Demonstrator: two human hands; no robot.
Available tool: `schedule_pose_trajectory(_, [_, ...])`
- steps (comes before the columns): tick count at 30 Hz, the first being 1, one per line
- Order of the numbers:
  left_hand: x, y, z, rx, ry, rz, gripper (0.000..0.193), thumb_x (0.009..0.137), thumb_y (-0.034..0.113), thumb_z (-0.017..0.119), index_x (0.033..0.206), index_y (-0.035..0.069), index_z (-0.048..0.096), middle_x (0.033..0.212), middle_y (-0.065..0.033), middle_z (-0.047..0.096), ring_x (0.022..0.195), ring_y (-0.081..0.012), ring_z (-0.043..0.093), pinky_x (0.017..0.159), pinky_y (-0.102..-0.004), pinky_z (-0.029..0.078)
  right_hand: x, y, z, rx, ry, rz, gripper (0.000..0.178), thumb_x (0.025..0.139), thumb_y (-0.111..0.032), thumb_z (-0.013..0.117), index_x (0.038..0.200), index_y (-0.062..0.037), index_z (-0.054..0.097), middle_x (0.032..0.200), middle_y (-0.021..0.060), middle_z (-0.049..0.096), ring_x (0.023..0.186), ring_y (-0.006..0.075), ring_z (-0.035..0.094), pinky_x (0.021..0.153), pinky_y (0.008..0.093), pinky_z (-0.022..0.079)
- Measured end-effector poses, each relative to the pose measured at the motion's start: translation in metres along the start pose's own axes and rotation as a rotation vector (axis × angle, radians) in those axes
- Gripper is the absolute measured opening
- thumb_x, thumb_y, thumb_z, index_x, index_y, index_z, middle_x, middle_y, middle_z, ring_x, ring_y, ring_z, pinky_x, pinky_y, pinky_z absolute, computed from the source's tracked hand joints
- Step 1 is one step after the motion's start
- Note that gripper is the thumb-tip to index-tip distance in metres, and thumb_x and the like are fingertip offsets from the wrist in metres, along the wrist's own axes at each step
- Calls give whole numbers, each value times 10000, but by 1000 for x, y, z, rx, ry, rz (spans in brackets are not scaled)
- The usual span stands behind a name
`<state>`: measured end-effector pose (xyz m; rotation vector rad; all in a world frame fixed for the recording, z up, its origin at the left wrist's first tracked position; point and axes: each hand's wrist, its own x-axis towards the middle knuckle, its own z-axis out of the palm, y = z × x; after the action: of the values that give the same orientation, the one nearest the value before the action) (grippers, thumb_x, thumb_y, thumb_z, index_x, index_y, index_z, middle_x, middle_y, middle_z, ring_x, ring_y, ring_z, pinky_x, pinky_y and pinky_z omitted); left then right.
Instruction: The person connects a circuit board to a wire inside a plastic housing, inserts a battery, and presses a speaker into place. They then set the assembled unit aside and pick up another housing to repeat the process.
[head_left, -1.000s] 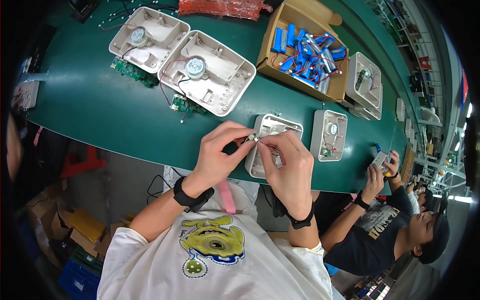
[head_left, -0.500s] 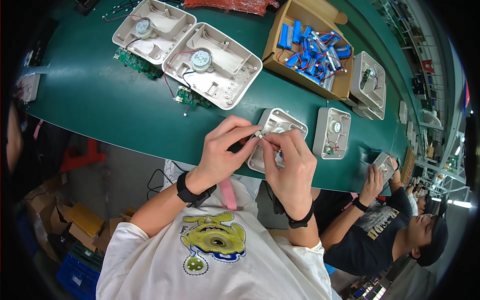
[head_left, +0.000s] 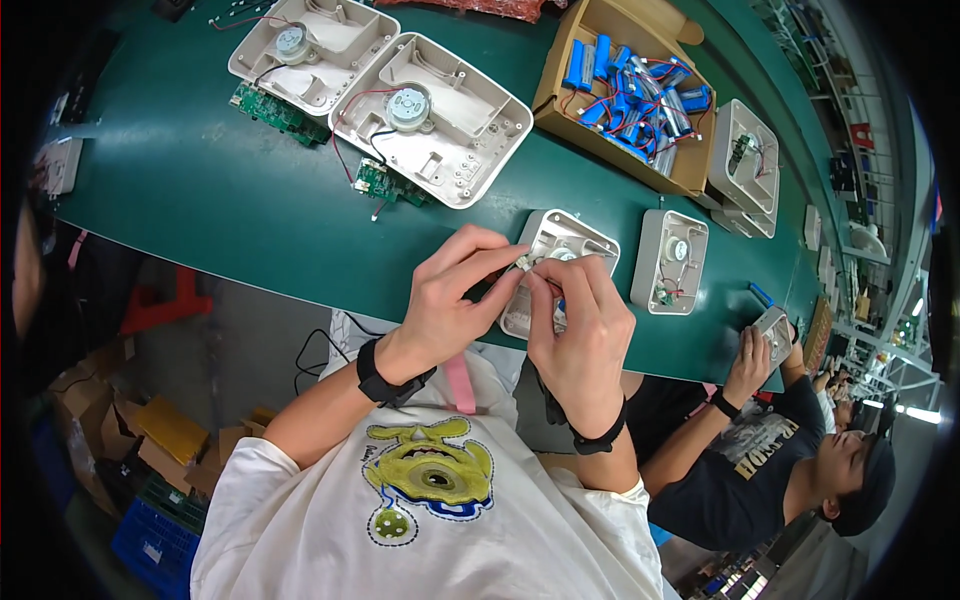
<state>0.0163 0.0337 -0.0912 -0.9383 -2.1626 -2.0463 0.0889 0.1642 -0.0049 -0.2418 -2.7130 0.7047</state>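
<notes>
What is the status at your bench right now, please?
Left hand and right hand pinching a small white connector. Both over the open grey housing at the table edge. Nothing blocking.

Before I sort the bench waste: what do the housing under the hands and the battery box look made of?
The housing looks like moulded plastic, matt beige-grey, with rounded corners and cast-in ribs. The battery box looks like plain brown cardboard, dull, with folded flaps. Neither can be confirmed by sight alone.

The tabletop (head_left: 200, 200) looks matt green, smooth. At twelve o'clock the open housings (head_left: 432, 120) are pale matt plastic; at one o'clock a rough brown cardboard box (head_left: 560, 115) holds glossy blue battery cells (head_left: 630, 95).
</notes>
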Motion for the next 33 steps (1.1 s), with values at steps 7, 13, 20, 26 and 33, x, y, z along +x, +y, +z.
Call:
schedule_pose_trajectory(7, [-2,5,2,78,25,72,330,832,-125,774,1151,-45,759,998,-122,675,802,-253,682,672,-331,566,-2,0,2,-23,-13,-12,135,886,62,751,964,-23,680,865,101,633,682,269,670,605,370,522])
schedule_pose_trajectory(13, [3,7,-1,72,7,38,320,829,-132,764,1139,-55,754,979,-133,677,797,-271,683,670,-336,566,-3,2,13,-45,55,-30,140,883,86,724,962,-18,673,874,104,628,674,277,663,593,375,515])
schedule_pose_trajectory(20, [8,10,-3,69,-42,-4,334,841,-126,760,1160,-27,757,971,-115,660,735,-229,663,645,-320,556,-1,4,11,-36,44,-2,176,868,51,765,1008,-12,679,913,113,626,795,300,673,675,392,527])
schedule_pose_trajectory(26, [17,30,-7,64,-115,-163,321,844,-114,762,1144,-1,761,978,-100,652,693,-171,647,615,-300,537,-24,-15,-24,-231,-12,107,848,784,-111,907,1510,41,496,1437,259,558,1319,452,558,1057,500,482])
schedule_pose_trajectory(33, [23,47,1,-67,-197,-441,184,828,-114,791,980,-18,756,988,-56,665,670,-96,586,614,-266,520,-55,-13,18,-106,50,300,1239,730,-189,947,1665,83,180,1669,398,247,1490,561,372,1180,568,380])
